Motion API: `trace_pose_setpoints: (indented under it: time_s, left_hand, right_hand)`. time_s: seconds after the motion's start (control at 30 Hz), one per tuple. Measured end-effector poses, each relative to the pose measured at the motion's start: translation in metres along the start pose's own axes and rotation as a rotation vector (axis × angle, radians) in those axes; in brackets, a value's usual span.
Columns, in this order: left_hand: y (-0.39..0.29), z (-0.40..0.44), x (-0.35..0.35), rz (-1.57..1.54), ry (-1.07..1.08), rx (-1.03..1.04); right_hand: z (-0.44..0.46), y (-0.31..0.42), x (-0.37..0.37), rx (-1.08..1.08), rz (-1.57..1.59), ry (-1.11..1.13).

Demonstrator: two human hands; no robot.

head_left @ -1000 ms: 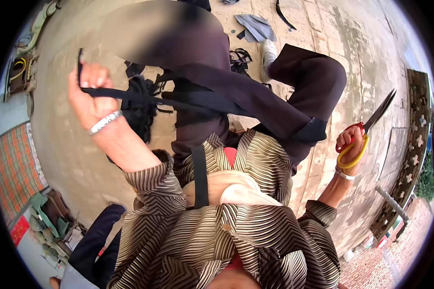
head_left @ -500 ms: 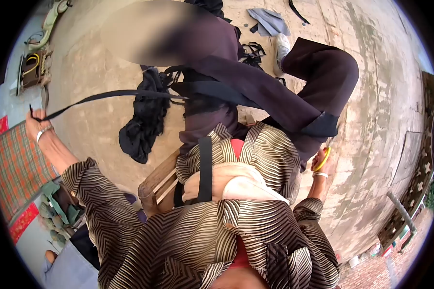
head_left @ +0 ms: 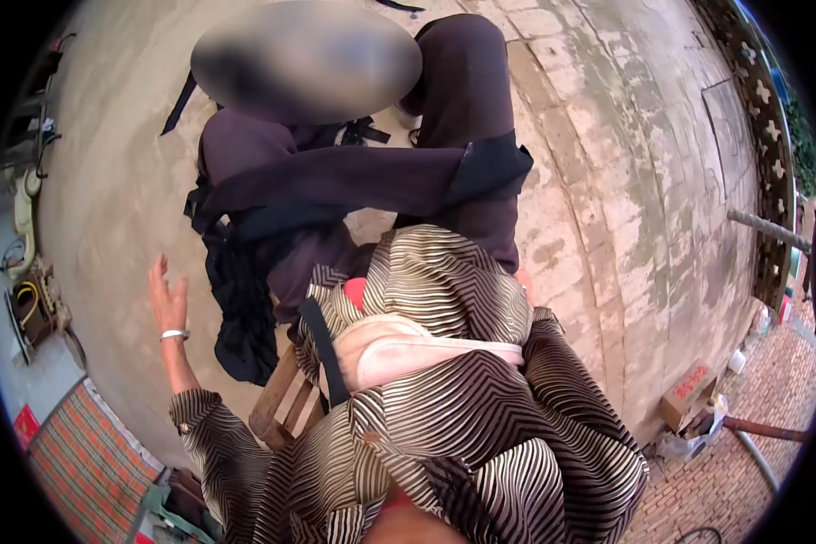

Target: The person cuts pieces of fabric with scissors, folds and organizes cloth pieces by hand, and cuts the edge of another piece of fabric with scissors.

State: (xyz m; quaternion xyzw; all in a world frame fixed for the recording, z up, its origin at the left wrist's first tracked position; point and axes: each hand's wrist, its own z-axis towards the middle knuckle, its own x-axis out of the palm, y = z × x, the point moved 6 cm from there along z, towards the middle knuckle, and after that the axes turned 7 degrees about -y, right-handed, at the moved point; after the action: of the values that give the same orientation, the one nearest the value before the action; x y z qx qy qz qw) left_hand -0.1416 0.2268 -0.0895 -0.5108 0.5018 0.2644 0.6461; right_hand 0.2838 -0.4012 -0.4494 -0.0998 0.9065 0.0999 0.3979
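Note:
My left hand point(head_left: 168, 301) is raised over the floor on the left, fingers spread, holding nothing. Only a sliver of my right hand point(head_left: 525, 286) shows beside my right thigh; its fingers are hidden. Across my lap lies a dark purple-brown length of cloth point(head_left: 363, 174) with a black end point(head_left: 491, 168) over my right knee. Beside my left leg, a heap of black cloth point(head_left: 243, 331) rests on the floor, nearest to my left hand. A black strip point(head_left: 179, 104) lies farther out. Part of the view above my lap is blurred.
Under me is a wooden seat point(head_left: 286, 399). A checked cloth point(head_left: 95, 462) hangs at the lower left. On the right, a cardboard box point(head_left: 689, 397) and a plastic bag point(head_left: 694, 442) stand by a metal pole point(head_left: 763, 430). The concrete floor point(head_left: 598, 208) is cracked.
My left hand has let go of the long black strip and opened. My right hand, seen before with a yellow-handled tool, has moved mostly out of sight. The view has turned rightward.

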Motion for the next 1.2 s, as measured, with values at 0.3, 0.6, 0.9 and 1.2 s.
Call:
trace_pose_setpoints:
  time_s: [0.3, 0.6, 0.9, 1.2]
  left_hand:
    - [-0.131, 0.040, 0.067, -0.263, 0.082, 0.215]
    - [-0.132, 0.043, 0.054, -0.594, 0.087, 0.132]
    - [-0.163, 0.041, 0.028, -0.592, 0.146, 0.086]
    - [-0.147, 0.062, -0.007, -0.674, 0.273, 0.000]
  right_hand:
    - [-0.019, 0.058, -0.059, 0.007, 0.201, -0.064]
    - [-0.092, 0.254, -0.398, -0.722, 1.029, -0.618]
    - [-0.133, 0.328, -0.407, -0.968, 0.232, -0.503]
    - [-0.114, 0.318, -0.469, -0.892, 1.081, -0.290]
